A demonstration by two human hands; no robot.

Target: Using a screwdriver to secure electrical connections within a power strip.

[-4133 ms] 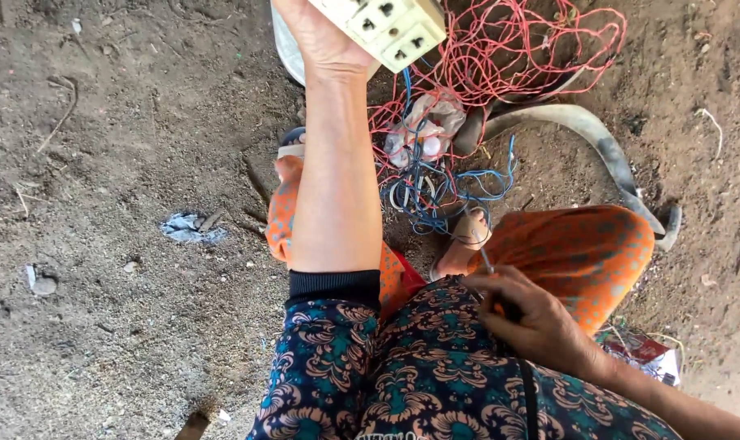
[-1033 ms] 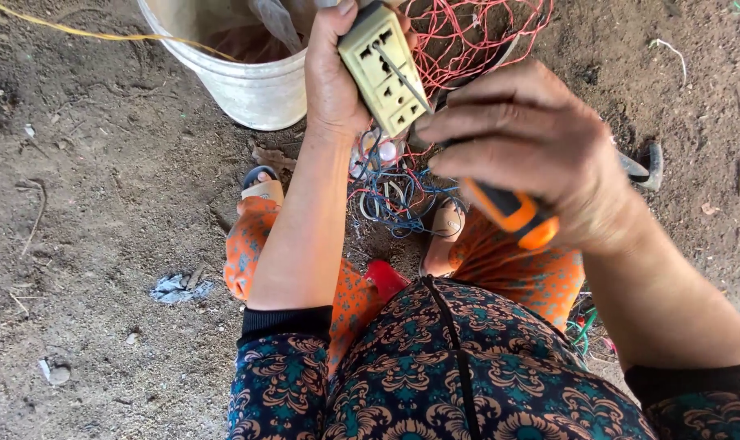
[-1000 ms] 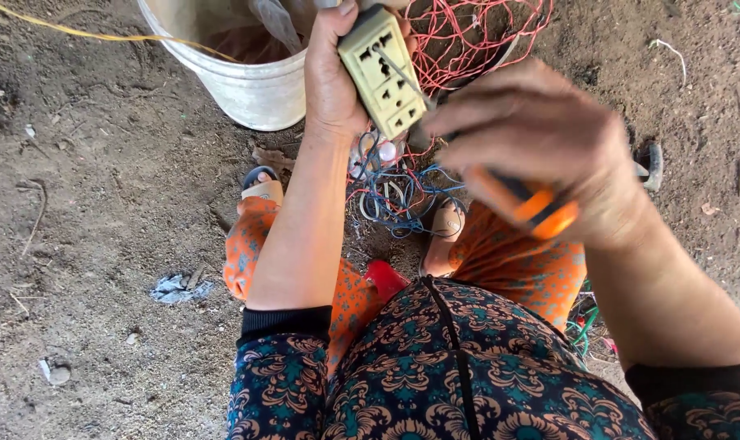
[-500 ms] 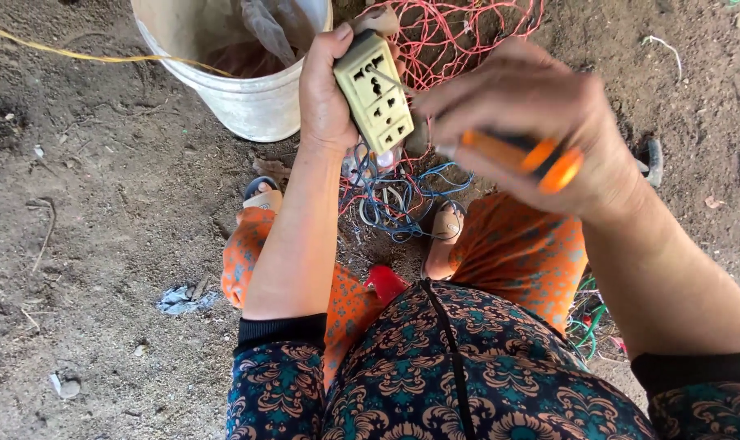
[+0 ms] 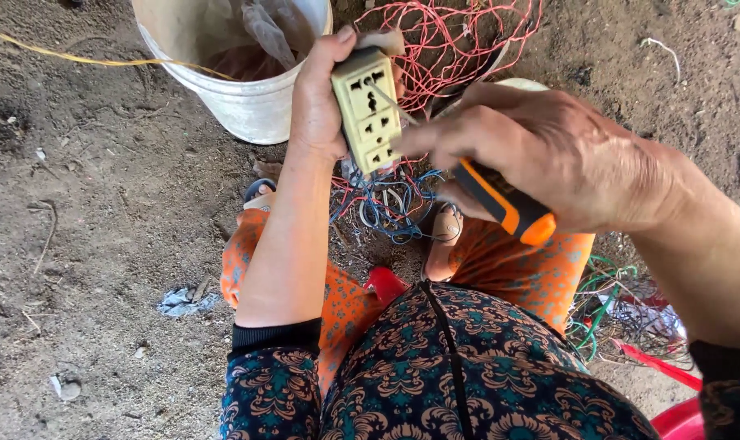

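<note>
While our left hand grips a cream socket block, our right hand clasps an orange-handled screwdriver at its three o'clock, tip on the block's face.

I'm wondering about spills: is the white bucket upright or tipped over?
Upright: the white bucket stands on the dirt ground, its open mouth facing up.

Even, soft daylight; no hard shadows on the dirt ground. Mild glare on the white bucket rim. Centre sharp; the right hand close to the lens is slightly soft. Colours saturated, no evident edge distortion.
</note>
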